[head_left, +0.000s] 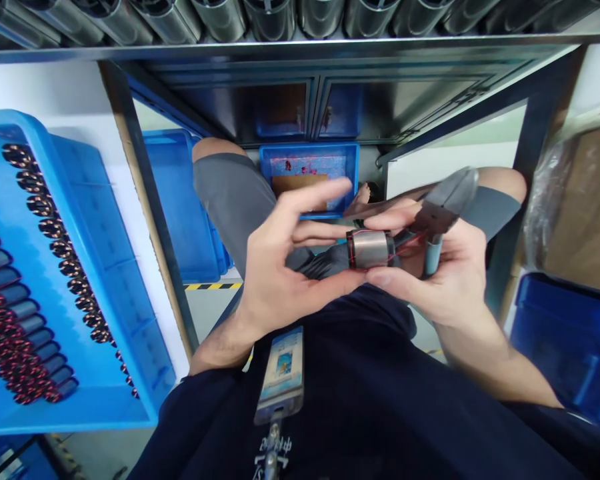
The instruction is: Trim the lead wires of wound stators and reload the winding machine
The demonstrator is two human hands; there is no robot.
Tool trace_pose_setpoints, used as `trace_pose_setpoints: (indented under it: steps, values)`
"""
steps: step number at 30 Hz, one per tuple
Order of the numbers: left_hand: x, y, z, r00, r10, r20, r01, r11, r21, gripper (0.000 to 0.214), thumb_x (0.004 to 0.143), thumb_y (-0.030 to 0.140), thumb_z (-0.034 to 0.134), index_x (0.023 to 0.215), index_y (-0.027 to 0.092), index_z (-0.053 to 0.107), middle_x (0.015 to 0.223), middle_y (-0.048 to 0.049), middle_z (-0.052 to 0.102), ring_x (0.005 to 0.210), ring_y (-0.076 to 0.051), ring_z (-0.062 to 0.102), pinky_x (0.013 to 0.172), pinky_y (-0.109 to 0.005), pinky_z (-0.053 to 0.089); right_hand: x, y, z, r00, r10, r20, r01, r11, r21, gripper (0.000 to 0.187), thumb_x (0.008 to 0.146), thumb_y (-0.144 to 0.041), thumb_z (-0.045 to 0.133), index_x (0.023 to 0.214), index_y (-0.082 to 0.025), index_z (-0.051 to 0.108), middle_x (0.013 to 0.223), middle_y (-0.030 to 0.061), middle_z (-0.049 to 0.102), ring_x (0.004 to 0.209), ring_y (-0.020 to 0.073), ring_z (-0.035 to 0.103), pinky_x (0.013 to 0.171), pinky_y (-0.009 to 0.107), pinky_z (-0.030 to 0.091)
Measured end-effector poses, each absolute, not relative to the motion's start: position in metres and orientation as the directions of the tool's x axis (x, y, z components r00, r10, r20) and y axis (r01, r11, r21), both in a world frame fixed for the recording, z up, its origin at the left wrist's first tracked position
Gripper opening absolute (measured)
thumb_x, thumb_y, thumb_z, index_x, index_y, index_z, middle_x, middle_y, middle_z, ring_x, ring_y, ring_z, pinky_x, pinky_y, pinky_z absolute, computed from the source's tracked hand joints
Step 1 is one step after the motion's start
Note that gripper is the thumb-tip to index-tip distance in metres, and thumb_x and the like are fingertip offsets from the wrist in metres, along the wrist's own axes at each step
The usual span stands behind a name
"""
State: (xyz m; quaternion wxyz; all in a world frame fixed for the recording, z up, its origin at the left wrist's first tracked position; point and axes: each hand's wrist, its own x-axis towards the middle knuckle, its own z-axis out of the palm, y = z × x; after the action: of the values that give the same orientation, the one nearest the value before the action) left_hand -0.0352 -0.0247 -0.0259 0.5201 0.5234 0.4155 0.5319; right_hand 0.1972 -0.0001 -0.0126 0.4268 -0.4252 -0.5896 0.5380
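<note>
In front of my lap, a small motor stator [371, 249] with a grey metal body and thin red wires is held between both hands. My left hand [285, 260] pinches its left end between the thumb and the middle fingers, with the index finger raised and stretched out. Gripped in my right hand [450, 273] is a pair of pliers [447, 197], its broad dark jaws pointing up and right and a light blue handle showing below. My right thumb and fingertips also touch the stator's right end. Red wire runs from that end toward my right palm.
A blue crate [105, 267] at left holds rows of stators with red and copper windings. Metal cylinders [270, 20] line the shelf above. Between my feet stands a blue bin [350, 160] with red scraps and cardboard. Another blue crate [570, 347] is at right.
</note>
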Motion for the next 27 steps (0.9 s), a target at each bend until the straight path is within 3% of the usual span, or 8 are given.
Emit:
trace_pose_setpoints:
  steps: [3, 4, 9, 13, 15, 19, 24, 27]
  values:
    - [-0.037, -0.025, -0.023, 0.199, 0.977, 0.075, -0.148, -0.046, 0.988, 0.066, 0.094, 0.026, 0.117, 0.152, 0.033, 0.088, 0.134, -0.0022, 0.097, 0.108, -0.027, 0.099, 0.103, -0.034, 0.087, 0.203, -0.001, -0.015, -0.242, 0.968, 0.069, 0.112, 0.098, -0.989, 0.054, 0.095, -0.050, 0.112, 0.146, -0.043, 0.097, 0.105, 0.0042, 0.084, 0.094, 0.0271, 0.080, 0.081, 0.044, 0.073]
    - [-0.036, -0.025, -0.023, 0.200, 0.977, 0.078, -0.157, -0.047, 0.987, 0.065, 0.094, 0.026, 0.117, 0.152, 0.033, 0.089, 0.131, -0.0014, 0.097, 0.107, -0.027, 0.100, 0.102, -0.033, 0.086, 0.203, -0.001, -0.014, -0.239, 0.968, 0.081, 0.113, 0.111, -0.987, 0.053, 0.096, -0.052, 0.111, 0.147, -0.045, 0.097, 0.101, 0.0039, 0.081, 0.093, 0.0270, 0.078, 0.079, 0.044, 0.071]
    - [-0.034, -0.022, -0.024, 0.198, 0.974, 0.108, -0.154, -0.078, 0.985, 0.066, 0.093, 0.036, 0.119, 0.152, 0.031, 0.090, 0.132, -0.0037, 0.097, 0.105, -0.024, 0.099, 0.100, -0.032, 0.085, 0.202, 0.003, -0.008, -0.212, 0.965, 0.153, 0.095, 0.176, -0.980, 0.029, 0.102, -0.047, 0.106, 0.130, -0.046, 0.102, 0.097, 0.0025, 0.078, 0.081, 0.0219, 0.073, 0.069, 0.040, 0.065]
    - [-0.035, -0.021, -0.026, 0.205, 0.962, 0.181, -0.126, -0.158, 0.979, 0.068, 0.093, 0.046, 0.118, 0.155, 0.039, 0.092, 0.138, -0.0025, 0.096, 0.104, -0.024, 0.096, 0.094, -0.036, 0.086, 0.201, 0.007, -0.001, -0.201, 0.960, 0.193, 0.171, 0.228, -0.958, 0.007, 0.104, -0.041, 0.103, 0.111, -0.042, 0.101, 0.090, 0.0022, 0.078, 0.078, 0.0223, 0.073, 0.067, 0.042, 0.063]
    - [-0.035, -0.021, -0.027, 0.213, 0.963, 0.162, -0.087, -0.146, 0.985, 0.063, 0.096, 0.047, 0.116, 0.155, 0.041, 0.092, 0.137, -0.0022, 0.096, 0.104, -0.025, 0.096, 0.094, -0.038, 0.086, 0.200, 0.007, 0.001, -0.209, 0.955, 0.209, 0.168, 0.245, -0.955, 0.012, 0.102, -0.035, 0.104, 0.110, -0.042, 0.100, 0.088, 0.0011, 0.079, 0.077, 0.0225, 0.072, 0.069, 0.043, 0.063]
    - [-0.034, -0.021, -0.028, 0.200, 0.965, 0.172, -0.092, -0.157, 0.983, 0.059, 0.098, 0.039, 0.115, 0.153, 0.033, 0.093, 0.134, -0.0055, 0.096, 0.102, -0.024, 0.096, 0.097, -0.036, 0.085, 0.198, 0.006, 0.002, -0.182, 0.959, 0.219, 0.072, 0.235, -0.969, 0.024, 0.095, -0.021, 0.108, 0.110, -0.038, 0.100, 0.086, -0.0011, 0.081, 0.073, 0.0217, 0.071, 0.071, 0.044, 0.061]
    - [-0.034, -0.022, -0.027, 0.214, 0.971, 0.103, -0.207, -0.058, 0.977, 0.056, 0.104, 0.034, 0.111, 0.155, 0.035, 0.089, 0.140, -0.0043, 0.096, 0.106, -0.027, 0.099, 0.098, -0.036, 0.087, 0.203, 0.004, -0.006, -0.197, 0.976, 0.092, 0.059, 0.105, -0.993, 0.066, 0.088, -0.041, 0.119, 0.150, -0.042, 0.097, 0.072, -0.0070, 0.065, 0.061, 0.0163, 0.055, 0.061, 0.037, 0.053]
    - [-0.036, -0.023, -0.027, 0.240, 0.968, 0.067, -0.182, -0.023, 0.983, 0.050, 0.106, 0.035, 0.108, 0.153, 0.036, 0.089, 0.136, -0.0031, 0.097, 0.106, -0.028, 0.099, 0.097, -0.039, 0.088, 0.207, 0.004, -0.012, -0.220, 0.973, 0.075, 0.109, 0.101, -0.989, 0.050, 0.096, -0.057, 0.111, 0.142, -0.042, 0.100, 0.069, -0.0058, 0.059, 0.059, 0.0165, 0.053, 0.059, 0.036, 0.055]
